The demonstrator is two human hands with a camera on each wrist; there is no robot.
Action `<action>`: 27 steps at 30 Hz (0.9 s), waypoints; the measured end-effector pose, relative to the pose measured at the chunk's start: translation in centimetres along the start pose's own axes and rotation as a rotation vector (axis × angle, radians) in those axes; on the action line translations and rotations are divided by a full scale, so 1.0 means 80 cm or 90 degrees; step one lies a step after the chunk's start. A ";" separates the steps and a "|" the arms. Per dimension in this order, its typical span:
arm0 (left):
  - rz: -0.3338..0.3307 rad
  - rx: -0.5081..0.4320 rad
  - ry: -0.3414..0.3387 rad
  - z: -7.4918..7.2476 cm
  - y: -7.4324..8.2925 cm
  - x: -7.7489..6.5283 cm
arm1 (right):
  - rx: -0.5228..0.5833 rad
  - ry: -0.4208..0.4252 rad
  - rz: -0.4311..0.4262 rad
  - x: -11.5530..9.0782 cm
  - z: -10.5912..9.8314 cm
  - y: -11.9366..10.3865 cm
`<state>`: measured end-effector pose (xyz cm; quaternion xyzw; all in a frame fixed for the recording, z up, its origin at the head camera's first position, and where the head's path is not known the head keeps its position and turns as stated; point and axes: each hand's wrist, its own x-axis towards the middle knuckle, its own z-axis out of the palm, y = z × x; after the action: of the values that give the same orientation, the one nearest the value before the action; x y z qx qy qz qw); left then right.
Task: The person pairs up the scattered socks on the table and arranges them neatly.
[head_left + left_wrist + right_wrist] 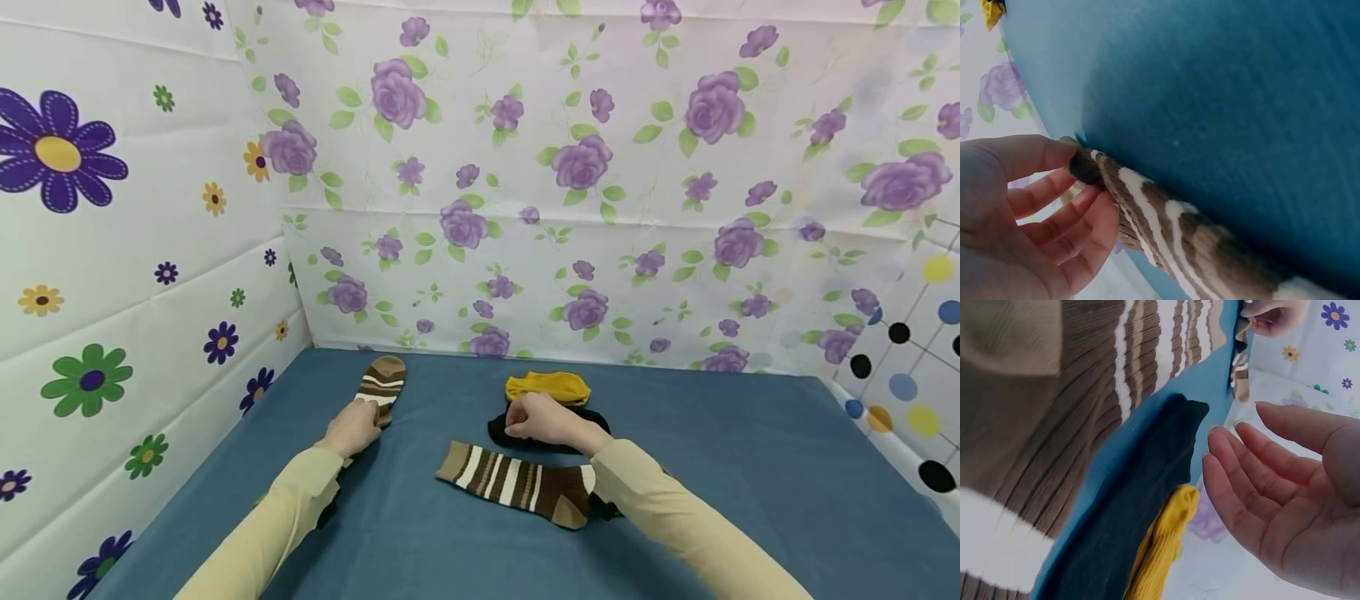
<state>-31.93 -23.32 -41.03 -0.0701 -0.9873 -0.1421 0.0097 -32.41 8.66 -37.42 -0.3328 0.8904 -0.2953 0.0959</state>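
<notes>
On the left, my left hand [352, 429] pinches the near end of a brown, tan and white striped sock [384, 379]. The left wrist view shows thumb and fingertips on that sock's edge [1088, 165]. My right hand [551, 419] hovers with loosely bent fingers over a black sock [501, 433] and holds nothing. A yellow sock [547, 385] lies just beyond the black one. Nearer to me, a second striped sock [510, 483] lies flat, its right end partly hidden by my right sleeve.
A blue cloth [420, 542] covers the table. Dark items show partly beside the left sleeve [292, 492] and under the right sleeve [660, 508]. Flowered sheets hang as a back wall [525, 275] and a left wall [150, 317]; a dotted sheet [907, 358] hangs on the right.
</notes>
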 end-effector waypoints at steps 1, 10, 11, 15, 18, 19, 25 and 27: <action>0.000 0.005 0.000 0.000 0.001 0.000 | 0.001 0.000 -0.004 0.001 0.001 -0.001; 0.012 0.017 0.019 0.004 0.008 -0.004 | 0.050 -0.004 0.003 0.012 0.011 -0.006; 0.014 0.017 0.019 0.004 0.009 -0.005 | 0.053 -0.003 0.003 0.013 0.012 -0.007; 0.034 0.018 0.018 0.006 0.015 -0.006 | 0.055 0.000 -0.006 0.016 0.018 -0.012; 0.045 0.020 0.017 0.008 0.020 -0.008 | 0.056 -0.003 -0.013 0.019 0.022 -0.016; 0.048 0.019 0.017 0.008 0.021 -0.008 | 0.059 -0.004 -0.014 0.020 0.022 -0.017; 0.071 0.015 0.016 0.008 0.028 -0.016 | 0.080 -0.015 -0.010 0.028 0.027 -0.022; 0.076 0.014 0.009 0.008 0.030 -0.018 | 0.095 -0.018 -0.008 0.032 0.029 -0.022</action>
<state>-30.16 -21.04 -40.99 -0.1280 -0.9828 -0.1306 0.0260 -32.53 4.86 -38.18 -0.3344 0.8623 -0.3569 0.1314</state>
